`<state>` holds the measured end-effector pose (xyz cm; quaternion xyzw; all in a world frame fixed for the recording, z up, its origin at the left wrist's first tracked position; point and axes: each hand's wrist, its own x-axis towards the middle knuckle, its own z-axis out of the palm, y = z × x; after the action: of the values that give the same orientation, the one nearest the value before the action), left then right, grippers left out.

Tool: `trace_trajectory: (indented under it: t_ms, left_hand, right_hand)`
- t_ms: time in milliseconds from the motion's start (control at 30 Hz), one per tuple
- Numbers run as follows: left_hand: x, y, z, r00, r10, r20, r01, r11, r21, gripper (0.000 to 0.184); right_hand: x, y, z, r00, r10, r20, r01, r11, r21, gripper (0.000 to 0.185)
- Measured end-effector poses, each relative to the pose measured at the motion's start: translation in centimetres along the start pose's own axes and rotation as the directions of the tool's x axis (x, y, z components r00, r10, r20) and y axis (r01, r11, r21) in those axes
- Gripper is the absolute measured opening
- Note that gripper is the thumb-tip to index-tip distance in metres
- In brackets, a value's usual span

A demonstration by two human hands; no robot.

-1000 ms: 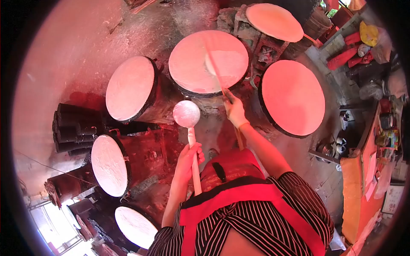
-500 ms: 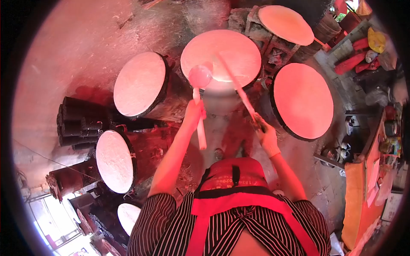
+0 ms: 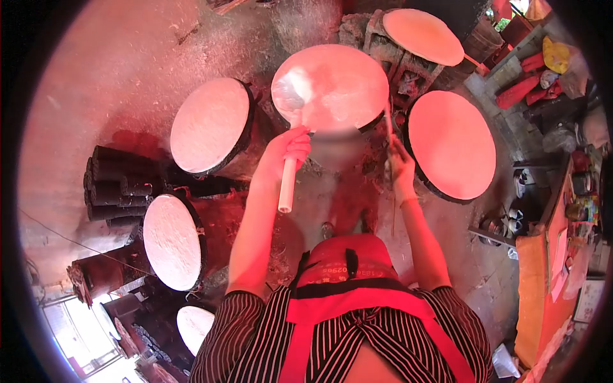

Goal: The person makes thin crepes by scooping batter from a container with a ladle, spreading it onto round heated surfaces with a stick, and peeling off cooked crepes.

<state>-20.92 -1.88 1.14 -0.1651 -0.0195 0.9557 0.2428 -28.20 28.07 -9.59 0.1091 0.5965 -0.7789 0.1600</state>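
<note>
My left hand (image 3: 290,150) is wrapped round the pale handle (image 3: 287,191) of a ladle. The ladle's bowl (image 3: 295,96) is blurred over the left part of the middle round griddle (image 3: 348,86), whose top is coated in a pale layer. My right hand (image 3: 399,165) holds a thin stick (image 3: 389,121) near the right rim of that griddle, between it and the right griddle (image 3: 452,145). The right griddle is also covered with a pale sheet.
More pale-topped griddles stand at the left (image 3: 211,126), lower left (image 3: 171,241) and upper right (image 3: 423,37). Dark stacked cylinders (image 3: 124,185) lie at the left. An orange-covered table (image 3: 536,287) is on the right, beside a low shelf with shoes.
From over the griddle's front edge, the ladle has moved up and left onto its surface. My right hand has moved up, and its stick has swung right, off the griddle's middle.
</note>
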Motion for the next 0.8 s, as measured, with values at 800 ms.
trace_trajectory:
  t_ms: [800]
  left_hand:
    - [6.3,-30.1,-11.5,0.841,0.328,-0.431,-0.391,0.918,-0.063,0.008]
  right_hand:
    - [-4.5,-6.0,-13.5,0.392,-0.164,0.905,0.88,0.354,-0.316,0.025]
